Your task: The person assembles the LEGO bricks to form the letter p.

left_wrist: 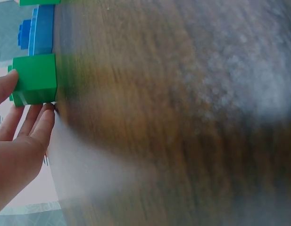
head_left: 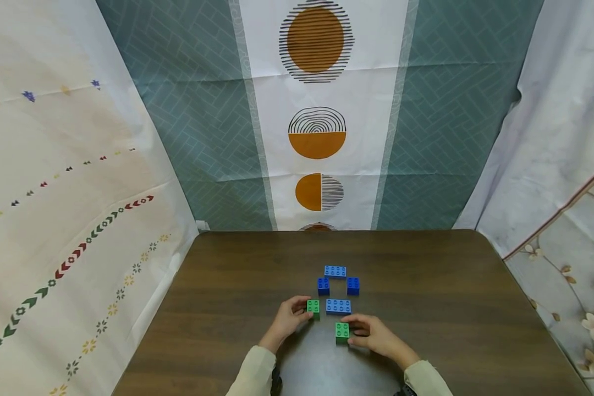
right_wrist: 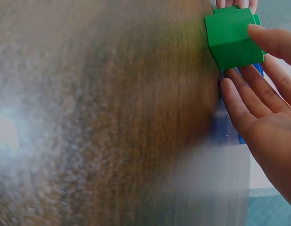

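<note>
My left hand (head_left: 283, 323) pinches a green toy brick (head_left: 313, 309) by its left side. In the left wrist view the thumb (left_wrist: 4, 87) lies against that block's near face, with the other fingers at its far side. Closer to me, my right hand (head_left: 377, 336) grips a second green toy brick (head_left: 342, 333) from the right. The right wrist view has the thumb (right_wrist: 277, 42) on one side of this brick and the fingers stretched along the other. A light blue brick (head_left: 339, 307) lies just right of the left green one.
Behind it stand two dark blue bricks, one on the left (head_left: 323, 286) and one on the right (head_left: 353, 286). Another light blue brick (head_left: 335, 271) sits farthest back. All are on a brown wooden table (head_left: 218, 308), with patterned cloths (head_left: 203, 110) hanging around it.
</note>
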The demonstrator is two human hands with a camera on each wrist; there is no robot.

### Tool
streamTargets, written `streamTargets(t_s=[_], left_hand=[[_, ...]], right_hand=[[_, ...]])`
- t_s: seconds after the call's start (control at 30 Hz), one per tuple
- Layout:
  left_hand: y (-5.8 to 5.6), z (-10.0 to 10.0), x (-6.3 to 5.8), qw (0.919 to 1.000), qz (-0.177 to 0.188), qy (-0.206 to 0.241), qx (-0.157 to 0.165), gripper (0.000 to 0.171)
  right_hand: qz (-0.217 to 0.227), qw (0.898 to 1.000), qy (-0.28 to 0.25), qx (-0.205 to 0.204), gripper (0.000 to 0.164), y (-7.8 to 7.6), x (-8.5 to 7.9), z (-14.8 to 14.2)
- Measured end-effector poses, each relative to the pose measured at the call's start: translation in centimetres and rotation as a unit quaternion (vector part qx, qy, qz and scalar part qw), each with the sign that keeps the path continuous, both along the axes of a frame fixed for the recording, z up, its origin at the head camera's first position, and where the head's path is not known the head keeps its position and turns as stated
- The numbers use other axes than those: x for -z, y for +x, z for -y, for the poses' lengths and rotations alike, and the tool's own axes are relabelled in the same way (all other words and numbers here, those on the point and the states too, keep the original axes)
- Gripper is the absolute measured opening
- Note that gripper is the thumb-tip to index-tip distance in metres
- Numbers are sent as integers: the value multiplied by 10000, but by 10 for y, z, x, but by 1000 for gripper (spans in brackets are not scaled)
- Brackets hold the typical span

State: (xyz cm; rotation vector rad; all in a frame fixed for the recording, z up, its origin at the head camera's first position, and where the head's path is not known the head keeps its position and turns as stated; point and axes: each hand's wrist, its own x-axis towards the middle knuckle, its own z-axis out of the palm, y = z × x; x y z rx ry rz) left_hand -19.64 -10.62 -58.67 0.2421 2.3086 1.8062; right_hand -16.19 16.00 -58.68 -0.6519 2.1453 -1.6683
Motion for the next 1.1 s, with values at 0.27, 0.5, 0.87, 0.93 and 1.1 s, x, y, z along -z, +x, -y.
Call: streamTargets(t_s=[0.27, 0.5, 0.87, 0.93, 1.1], left_hand=[[3, 0, -2, 10000, -15, -27, -23, 38], [2, 0, 0, 10000, 59, 27, -70, 37], [4, 0, -9, 9999, 31, 17, -102, 36], [9, -1, -20, 9999, 43, 58, -97, 35], [16, -4, -37, 9999, 55, 105, -84, 33]], right_hand=[[-194, 9997, 12, 132, 41, 1, 4, 0], [-101, 9996, -150, 202, 39, 2, 5, 3], [229, 9988, -138, 420, 39, 2, 3, 4], [240, 9986, -102, 449, 38, 2, 4, 4], [243, 9985, -86, 478, 38, 2, 7, 4]])
